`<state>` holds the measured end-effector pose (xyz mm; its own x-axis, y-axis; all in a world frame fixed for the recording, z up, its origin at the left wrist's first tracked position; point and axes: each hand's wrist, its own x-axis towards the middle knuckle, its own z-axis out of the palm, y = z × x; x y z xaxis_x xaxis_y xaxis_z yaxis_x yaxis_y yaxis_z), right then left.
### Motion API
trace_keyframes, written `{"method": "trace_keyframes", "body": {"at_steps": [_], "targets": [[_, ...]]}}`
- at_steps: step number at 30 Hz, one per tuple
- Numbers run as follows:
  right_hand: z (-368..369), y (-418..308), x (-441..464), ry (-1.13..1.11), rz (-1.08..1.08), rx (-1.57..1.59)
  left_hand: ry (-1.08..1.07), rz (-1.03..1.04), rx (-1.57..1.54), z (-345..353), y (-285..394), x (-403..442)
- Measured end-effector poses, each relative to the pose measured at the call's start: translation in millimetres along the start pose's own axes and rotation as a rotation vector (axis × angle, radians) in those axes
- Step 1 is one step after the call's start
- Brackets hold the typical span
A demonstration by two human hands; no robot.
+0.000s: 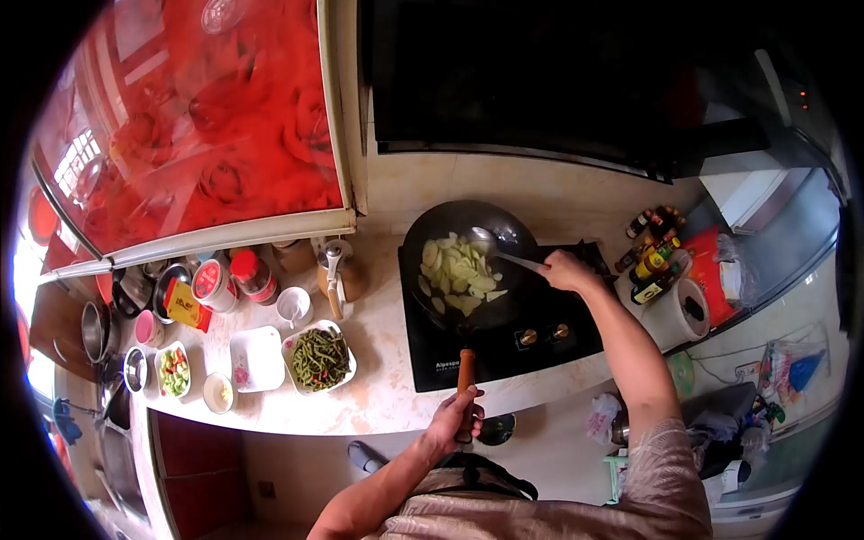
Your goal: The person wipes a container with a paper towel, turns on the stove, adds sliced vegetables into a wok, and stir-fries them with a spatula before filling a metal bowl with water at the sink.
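Note:
A dark wok (517, 236) sits on the black stove (576, 333), with pale green slices (459, 270) spread over its left part. My left hand (455, 419) is closed round the wok's brown wooden handle (466, 367), which points toward my body. On the right, my right hand (565, 270) grips the end of a metal ladle (522, 262). The ladle's bowl rests inside the wok, at the upper right edge of the slices.
Left on the counter are a dish of green beans (319, 359), an empty white dish (256, 359), a dish of chopped vegetables (173, 371) and jars (254, 277). Bottles (652, 270) stand right of the stove. A dark range hood (540, 90) hangs above.

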<state>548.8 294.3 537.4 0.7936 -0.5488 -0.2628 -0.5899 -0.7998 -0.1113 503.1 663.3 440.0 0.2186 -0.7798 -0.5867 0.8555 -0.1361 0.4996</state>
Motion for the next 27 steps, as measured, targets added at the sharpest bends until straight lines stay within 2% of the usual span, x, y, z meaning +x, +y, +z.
{"method": "trace_keyframes", "body": {"at_steps": [2,5,7,9,11,12,15,16,17,18,19,21,23,27], "targets": [[2.0,-18.9,-2.1,0.018,-0.177,0.011,0.008,0.0,-0.014,-1.7,-3.8,4.1],[-26.6,-45.5,-42.5,0.127,-0.287,-0.09,0.004,-0.013,-0.013,-4.9,-3.6,5.6],[-59.9,-56.5,-73.8,0.121,-0.315,-0.273,0.001,-0.016,-0.002,-3.6,-0.8,3.5],[-75.1,-39.5,-78.9,0.186,-0.361,-0.335,-0.028,-0.002,-0.023,-5.8,-4.6,6.1],[-94.8,-39.4,-76.5,0.12,-0.248,-0.405,-0.035,0.002,-0.035,-4.7,-5.2,6.5],[-105.8,-47.8,-77.0,0.035,-0.108,-0.404,-0.026,-0.004,-0.035,-3.2,-4.7,5.2],[-98.2,-30.4,-53.0,-0.015,-0.006,-0.392,-0.019,-0.001,-0.012,-4.3,-3.1,5.4],[-92.2,-29.6,-44.7,-0.1,0.049,-0.299,-0.017,-0.003,-0.005,-4.8,-3.1,5.3],[-80.6,-30.0,-34.5,-0.318,0.143,-0.088,-0.014,-0.002,0.001,-5.4,-3.4,5.5],[-59.9,-25.2,-24.5,-0.357,0.153,0.026,-0.018,0.006,-0.007,-6.6,-4.5,8.3],[-34.6,-16.5,-15.6,-0.376,0.063,0.241,-0.02,0.011,-0.015,-8.7,-8.2,11.6],[1.9,-32.9,-13.7,-0.223,0.025,0.247,-0.023,0.016,-0.026,-8.7,-11.3,11.9],[15.7,-39.2,-13.6,0.015,-0.265,0.153,-0.022,0.015,-0.025,-6.7,-5.9,6.8],[-18.7,-60.8,-59.8,0.175,-0.316,-0.147,-0.008,0.008,-0.042,-3.0,-5.1,7.1]]}}
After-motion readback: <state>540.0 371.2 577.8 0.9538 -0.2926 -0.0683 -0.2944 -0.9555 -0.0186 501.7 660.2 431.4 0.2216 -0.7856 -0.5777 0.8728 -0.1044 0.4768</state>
